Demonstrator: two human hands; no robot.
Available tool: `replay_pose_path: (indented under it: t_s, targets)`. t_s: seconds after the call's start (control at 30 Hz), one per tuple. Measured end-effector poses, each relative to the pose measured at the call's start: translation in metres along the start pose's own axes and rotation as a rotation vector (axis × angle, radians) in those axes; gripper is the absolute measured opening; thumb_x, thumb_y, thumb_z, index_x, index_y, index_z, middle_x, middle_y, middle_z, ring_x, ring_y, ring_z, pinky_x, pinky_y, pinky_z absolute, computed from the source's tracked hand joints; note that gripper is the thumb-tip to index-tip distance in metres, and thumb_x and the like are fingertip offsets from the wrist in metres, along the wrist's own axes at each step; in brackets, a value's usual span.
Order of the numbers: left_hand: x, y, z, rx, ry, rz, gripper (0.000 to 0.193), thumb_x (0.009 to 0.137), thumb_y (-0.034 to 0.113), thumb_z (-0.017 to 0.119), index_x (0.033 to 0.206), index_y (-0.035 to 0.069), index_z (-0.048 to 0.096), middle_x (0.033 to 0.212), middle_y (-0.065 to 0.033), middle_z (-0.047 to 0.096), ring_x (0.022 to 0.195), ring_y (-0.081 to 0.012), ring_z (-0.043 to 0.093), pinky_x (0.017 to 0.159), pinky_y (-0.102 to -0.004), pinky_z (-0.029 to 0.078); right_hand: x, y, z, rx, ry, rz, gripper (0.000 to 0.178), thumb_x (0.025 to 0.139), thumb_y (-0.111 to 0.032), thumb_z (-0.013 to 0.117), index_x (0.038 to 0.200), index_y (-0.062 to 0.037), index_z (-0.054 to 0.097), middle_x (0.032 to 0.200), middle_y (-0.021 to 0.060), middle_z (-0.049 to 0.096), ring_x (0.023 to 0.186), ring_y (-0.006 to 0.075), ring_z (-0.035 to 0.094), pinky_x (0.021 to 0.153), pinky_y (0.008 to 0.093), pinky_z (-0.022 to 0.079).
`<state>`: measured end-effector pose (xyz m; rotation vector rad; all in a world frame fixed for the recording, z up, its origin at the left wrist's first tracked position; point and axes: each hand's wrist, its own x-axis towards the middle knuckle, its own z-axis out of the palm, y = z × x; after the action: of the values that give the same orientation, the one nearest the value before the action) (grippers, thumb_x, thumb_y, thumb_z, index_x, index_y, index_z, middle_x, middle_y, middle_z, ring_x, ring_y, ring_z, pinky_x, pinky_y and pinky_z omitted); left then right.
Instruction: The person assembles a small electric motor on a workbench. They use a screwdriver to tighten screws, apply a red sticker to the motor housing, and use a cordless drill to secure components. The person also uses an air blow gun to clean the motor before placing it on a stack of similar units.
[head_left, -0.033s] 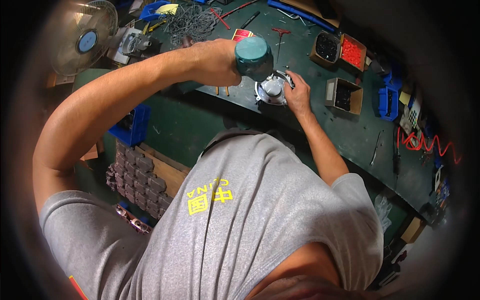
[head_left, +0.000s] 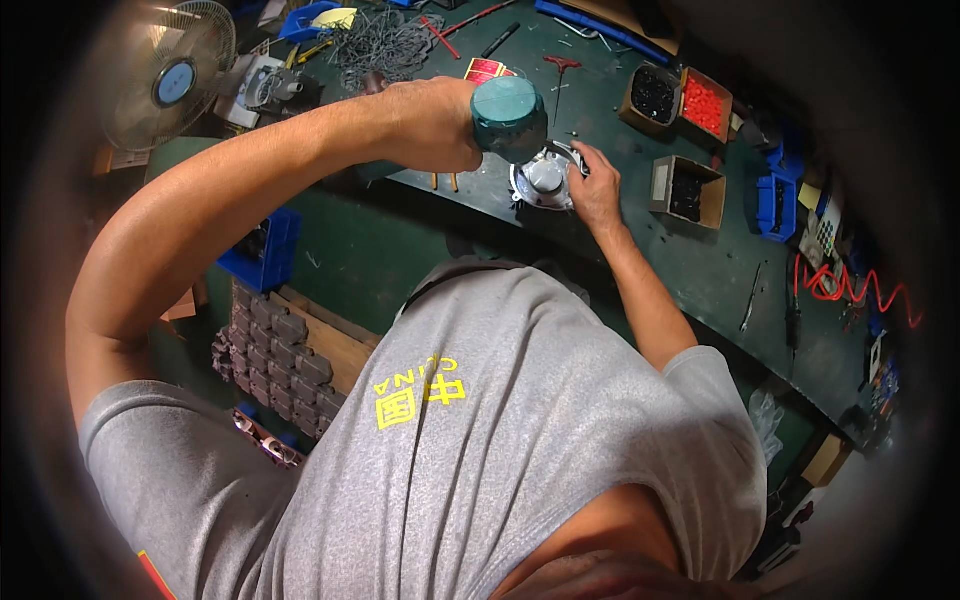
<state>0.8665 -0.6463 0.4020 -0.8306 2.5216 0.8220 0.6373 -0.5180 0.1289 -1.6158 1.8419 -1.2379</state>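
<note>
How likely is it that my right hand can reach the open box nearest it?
Probably yes: no obstacle shows between your right hand and the box, though that hand would first have to leave the round metal part.

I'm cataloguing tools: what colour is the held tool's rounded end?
The rounded end is teal; head view.

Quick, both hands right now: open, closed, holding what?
Left hand: closed, holding the green power tool.
Right hand: on the round silver part; grip unclear.
</note>
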Motion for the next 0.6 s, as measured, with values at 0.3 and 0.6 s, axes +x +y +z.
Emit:
replay_pose_path:
  t_s: [0.3,0.6]
  targets:
    - [-0.0014,0.0054,-0.0028,0.038,-0.028,-0.079,0.030,0.082,0.014,0.068,0.110,0.003,0.065,0.096,-0.0198,0.072,0.093,-0.0379,0.070,0.080,-0.0455,0.058,-0.0006,0.0003,0.0002,0.012,0.012,-0.010,0.037,0.085,-0.004,0.063,0.121,0.0028,0.068,0.119,0.0243,0.070,0.112,0.0421,0.067,0.099,0.0433,0.053]
    - [-0.0038,0.0081,-0.0013,0.062,0.008,-0.057,0.030,0.083,0.014,0.068,0.110,0.003,0.066,0.097,-0.0190,0.073,0.093,-0.0373,0.071,0.082,-0.0455,0.060,-0.0008,0.0004,0.0000,0.012,0.004,0.003,0.037,0.085,-0.004,0.064,0.121,0.0021,0.068,0.119,0.0236,0.070,0.113,0.0420,0.067,0.100,0.0446,0.052]
